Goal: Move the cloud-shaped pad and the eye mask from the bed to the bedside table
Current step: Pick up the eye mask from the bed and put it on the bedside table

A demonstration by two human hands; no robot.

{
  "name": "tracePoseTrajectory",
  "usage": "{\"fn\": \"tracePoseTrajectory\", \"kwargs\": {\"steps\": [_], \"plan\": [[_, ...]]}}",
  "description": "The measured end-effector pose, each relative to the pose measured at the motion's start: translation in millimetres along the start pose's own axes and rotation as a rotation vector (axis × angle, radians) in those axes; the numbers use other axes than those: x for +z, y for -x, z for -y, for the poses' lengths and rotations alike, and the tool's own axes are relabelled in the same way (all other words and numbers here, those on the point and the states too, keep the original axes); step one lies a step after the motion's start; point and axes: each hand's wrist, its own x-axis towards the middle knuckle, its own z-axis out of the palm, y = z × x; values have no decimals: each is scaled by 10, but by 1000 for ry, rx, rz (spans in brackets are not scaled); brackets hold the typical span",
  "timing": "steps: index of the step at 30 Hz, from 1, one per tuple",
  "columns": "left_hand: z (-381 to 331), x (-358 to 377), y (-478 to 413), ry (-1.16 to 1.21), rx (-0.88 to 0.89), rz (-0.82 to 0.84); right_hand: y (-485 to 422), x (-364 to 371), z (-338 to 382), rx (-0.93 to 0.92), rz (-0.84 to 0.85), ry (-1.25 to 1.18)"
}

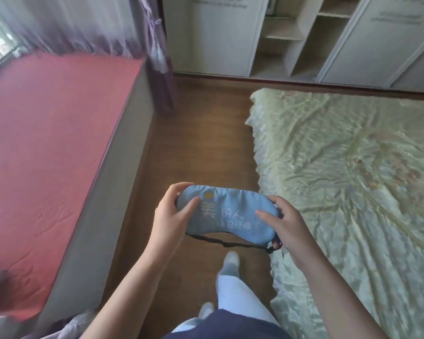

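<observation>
Wood floor (201,133) aisle; bed (353,167) at 3 o'clock, red platform (47,143) at 9. Mask (227,214) off bed, mid-air, pinched at ends by left hand (171,216) and right hand (287,223). Strap (220,242) dangles: snag risk. Pad, table unseen; wrong heading possible.

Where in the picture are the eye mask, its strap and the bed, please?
eye mask (230,211): head view, middle of the blue front.
strap (230,243): head view, black band hanging below the mask.
bed (353,167): head view, bare pale cover.
</observation>
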Motion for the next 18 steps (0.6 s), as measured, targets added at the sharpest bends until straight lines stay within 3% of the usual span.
{"fn": "tracePoseTrajectory", "kwargs": {"steps": [18], "plan": [[-502,414,-2529,41,-14,-48,-2464,-153,948,-41,109,-69]]}}
